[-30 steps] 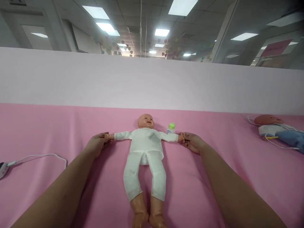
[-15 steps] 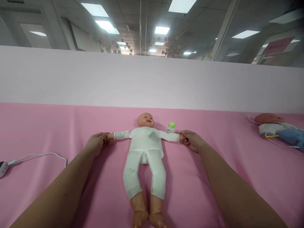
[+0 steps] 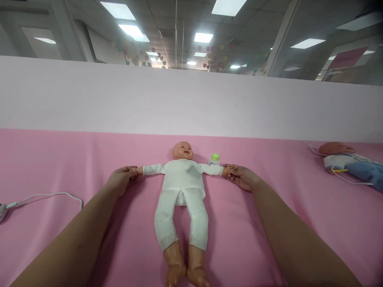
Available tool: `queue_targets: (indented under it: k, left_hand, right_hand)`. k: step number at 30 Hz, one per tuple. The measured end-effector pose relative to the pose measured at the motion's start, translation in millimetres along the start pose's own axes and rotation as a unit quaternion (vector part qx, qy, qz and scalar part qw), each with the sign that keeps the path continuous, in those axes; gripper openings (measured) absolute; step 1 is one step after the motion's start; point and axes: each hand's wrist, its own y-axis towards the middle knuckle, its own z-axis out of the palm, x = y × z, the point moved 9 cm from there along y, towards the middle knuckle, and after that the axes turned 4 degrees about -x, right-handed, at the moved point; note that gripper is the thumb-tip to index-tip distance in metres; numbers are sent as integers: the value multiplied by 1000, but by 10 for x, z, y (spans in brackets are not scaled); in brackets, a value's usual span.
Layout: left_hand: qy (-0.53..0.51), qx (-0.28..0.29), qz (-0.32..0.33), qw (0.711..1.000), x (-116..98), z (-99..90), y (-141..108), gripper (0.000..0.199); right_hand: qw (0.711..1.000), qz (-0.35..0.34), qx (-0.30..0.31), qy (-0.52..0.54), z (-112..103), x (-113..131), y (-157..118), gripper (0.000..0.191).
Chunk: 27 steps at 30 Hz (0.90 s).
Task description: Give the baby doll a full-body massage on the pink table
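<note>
A baby doll (image 3: 183, 175) in a white top and white trousers lies on its back on the pink sheet (image 3: 245, 239), head away from me and bare feet toward me. Both its arms are stretched out sideways. My left hand (image 3: 122, 178) is closed on the doll's hand at the left end. On the other side, my right hand (image 3: 243, 177) pinches the doll's other hand between thumb and fingers. Just behind that doll arm stands a small bottle (image 3: 214, 159) with a green cap, its lower part hidden by the sleeve.
Another doll (image 3: 359, 164) in blue and white clothing lies at the far right, with a thin white tube around it. A white power strip (image 3: 2, 211) with a cable (image 3: 48, 194) sits at the left edge. A low white wall (image 3: 191, 101) with glass above borders the back.
My right hand and the doll hand it holds have shifted slightly, with my fingers a little more spread around it. The left hand keeps its hold, and the view has moved a touch.
</note>
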Motion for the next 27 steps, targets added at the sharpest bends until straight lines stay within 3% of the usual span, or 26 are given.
queue_targets:
  k: [7, 11, 14, 20, 23, 27]
  left_hand:
    - [44, -15, 29, 999, -2, -75, 45, 41]
    - [31, -37, 12, 999, 21, -100, 70, 28]
    - [-6, -50, -10, 999, 17, -80, 46, 23]
    - [-54, -52, -23, 997, -14, -25, -5, 29]
    - [-45, -39, -12, 998, 6, -42, 30, 29]
    - [-1, -8, 11, 1000, 40, -72, 101, 32]
  right_hand:
    - [998, -33, -24, -58, -60, -15, 90, 23]
    - [993, -40, -73, -86, -80, 1, 102, 34]
    - [993, -22, -82, -87, -60, -9, 95, 27]
    - [999, -11, -27, -25, -12, 1, 58, 32]
    - [1000, -7, 9, -13, 10, -3, 35, 33]
    - [999, -17, 10, -34, 6, -1, 35, 35]
